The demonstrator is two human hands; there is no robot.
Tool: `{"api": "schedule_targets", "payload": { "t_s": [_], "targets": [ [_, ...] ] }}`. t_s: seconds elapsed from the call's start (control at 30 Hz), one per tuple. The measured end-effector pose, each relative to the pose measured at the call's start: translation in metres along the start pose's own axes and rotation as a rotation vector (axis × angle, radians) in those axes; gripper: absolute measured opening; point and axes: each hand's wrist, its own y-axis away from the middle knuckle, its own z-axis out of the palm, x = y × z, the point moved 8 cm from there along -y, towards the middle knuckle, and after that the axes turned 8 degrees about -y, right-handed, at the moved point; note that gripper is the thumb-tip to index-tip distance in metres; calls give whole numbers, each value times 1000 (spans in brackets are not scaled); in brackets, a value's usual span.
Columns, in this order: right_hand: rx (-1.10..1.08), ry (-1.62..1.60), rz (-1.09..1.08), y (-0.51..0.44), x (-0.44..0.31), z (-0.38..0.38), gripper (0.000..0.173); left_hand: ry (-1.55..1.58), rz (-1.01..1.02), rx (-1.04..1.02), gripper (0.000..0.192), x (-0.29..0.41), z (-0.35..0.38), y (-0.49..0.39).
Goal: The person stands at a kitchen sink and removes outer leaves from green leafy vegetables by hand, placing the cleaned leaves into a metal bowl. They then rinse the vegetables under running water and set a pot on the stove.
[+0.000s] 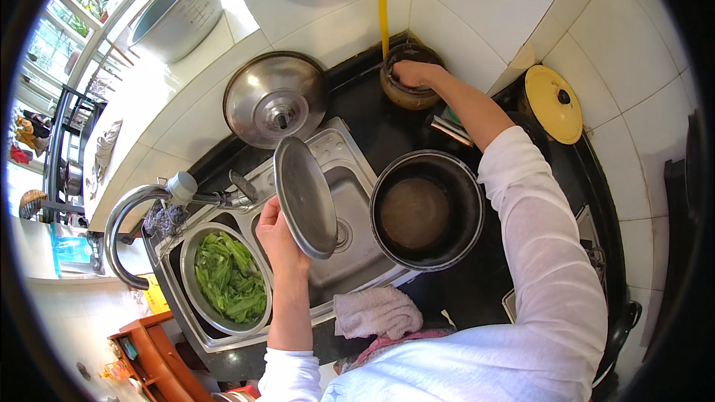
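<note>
My left hand [284, 237] grips a round metal lid [306, 198] by its underside and holds it tilted above the right basin of the steel sink [357, 178]. My right hand [416, 73] reaches into the mouth of a brown pot [413, 99] in the back corner of the counter; its fingertips are hidden inside, so what they touch cannot be seen. Between my arms, a dark metal pot [427, 210] stands at the sink's right edge with some cloudy liquid at its bottom. A steel bowl [188, 279] of green leafy vegetables [230, 276] sits in the left basin.
A curved faucet [114, 234] arches over the sink's left side. A large domed lid [275, 97] leans at the back wall. A folded towel [377, 312] lies at the front edge. A yellow lid [553, 104] is at the right, and a yellow hose [381, 5] hangs behind the brown pot.
</note>
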Motion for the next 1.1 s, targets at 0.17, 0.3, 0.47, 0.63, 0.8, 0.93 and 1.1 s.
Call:
{"api": "schedule_targets", "payload": {
  "t_s": [0.17,0.3,0.47,0.63,0.8,0.93,1.1],
  "targets": [
    [0,-12,-3,1,2,4,25,4,-2,19,11,-6,-11,11],
    [45,-43,29,3,1,-2,24,-1,-8,35,12,-9,-19,14],
    [122,-928,273,22,25,-21,15,57,-19,15,13,-9,-34,22],
    [216,-1328,208,43,-2,-43,11,60,-37,45,13,-8,-67,35],
    [52,-1453,76,56,-108,-11,13,128,-30,31,16,-4,-119,56],
    [-308,-1385,-13,71,-268,84,12,132,-50,91,16,0,-194,80],
    [-664,-1417,-84,80,-453,262,14,225,-7,244,16,24,-311,124]
  ]
}}
